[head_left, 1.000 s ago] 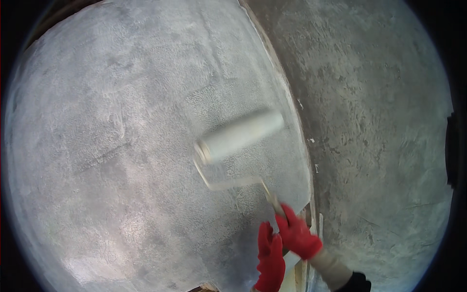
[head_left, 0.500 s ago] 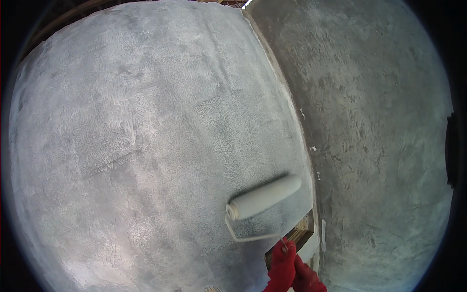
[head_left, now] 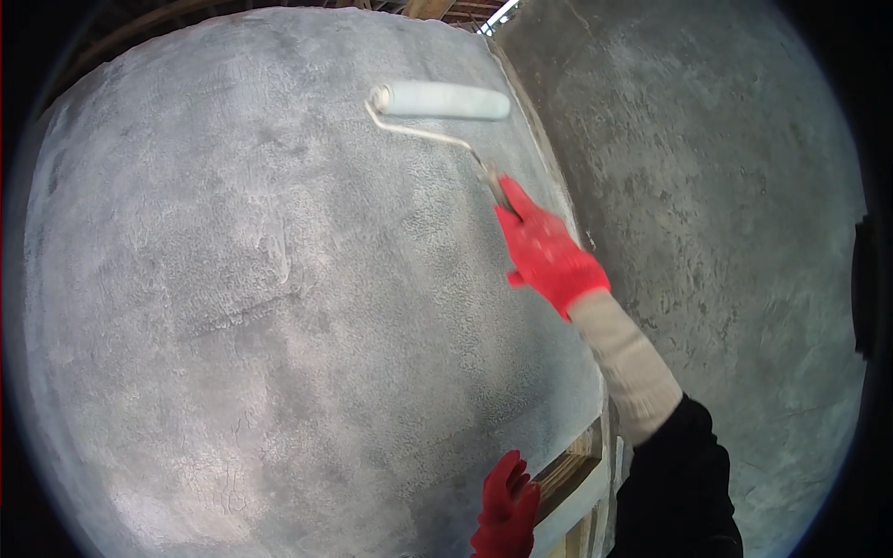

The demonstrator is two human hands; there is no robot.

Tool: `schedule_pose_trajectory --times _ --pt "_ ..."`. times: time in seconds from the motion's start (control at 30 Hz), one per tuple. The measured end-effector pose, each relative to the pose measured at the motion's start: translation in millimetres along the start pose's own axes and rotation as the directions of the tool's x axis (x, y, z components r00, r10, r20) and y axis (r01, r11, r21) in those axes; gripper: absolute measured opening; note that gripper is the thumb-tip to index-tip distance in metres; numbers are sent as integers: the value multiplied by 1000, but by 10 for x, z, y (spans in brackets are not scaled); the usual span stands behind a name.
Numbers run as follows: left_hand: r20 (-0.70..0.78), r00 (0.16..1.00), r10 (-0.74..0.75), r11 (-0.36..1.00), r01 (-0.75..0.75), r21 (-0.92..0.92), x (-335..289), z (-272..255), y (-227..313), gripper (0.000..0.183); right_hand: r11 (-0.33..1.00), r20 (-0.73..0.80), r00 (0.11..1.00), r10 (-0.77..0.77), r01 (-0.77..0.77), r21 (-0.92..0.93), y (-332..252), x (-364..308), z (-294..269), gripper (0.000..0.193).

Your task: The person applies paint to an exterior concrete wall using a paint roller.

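Upper centre: white cylindrical paint roller over mottled grey wall
Right of centre: red-gloved right hand grasping its handle
Lower centre: red-gloved left hand, released, loosely curled

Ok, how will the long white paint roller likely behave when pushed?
The long white cylindrical roller would probably roll readily, given its round shape. Its thin, bent pale wire frame seems stiff but might flex slightly, meeting the roller at one end only.
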State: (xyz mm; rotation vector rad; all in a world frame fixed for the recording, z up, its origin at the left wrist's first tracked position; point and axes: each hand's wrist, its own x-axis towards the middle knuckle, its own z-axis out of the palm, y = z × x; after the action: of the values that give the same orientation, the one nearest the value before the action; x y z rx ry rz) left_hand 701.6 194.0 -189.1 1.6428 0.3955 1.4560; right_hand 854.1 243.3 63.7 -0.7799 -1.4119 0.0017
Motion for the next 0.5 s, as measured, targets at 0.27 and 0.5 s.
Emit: schedule_pose_trajectory --times 0.27,0.5 --pt "-16 994 105 994 -105 -31 -117 -346 -57 45 993 -12 999 50 -51 -110 468 -946 150 47" --pt "-81 995 49 995 -41 96 -159 -444 394 43 985 37 986 -164 166 -53 -474 980 112 49"
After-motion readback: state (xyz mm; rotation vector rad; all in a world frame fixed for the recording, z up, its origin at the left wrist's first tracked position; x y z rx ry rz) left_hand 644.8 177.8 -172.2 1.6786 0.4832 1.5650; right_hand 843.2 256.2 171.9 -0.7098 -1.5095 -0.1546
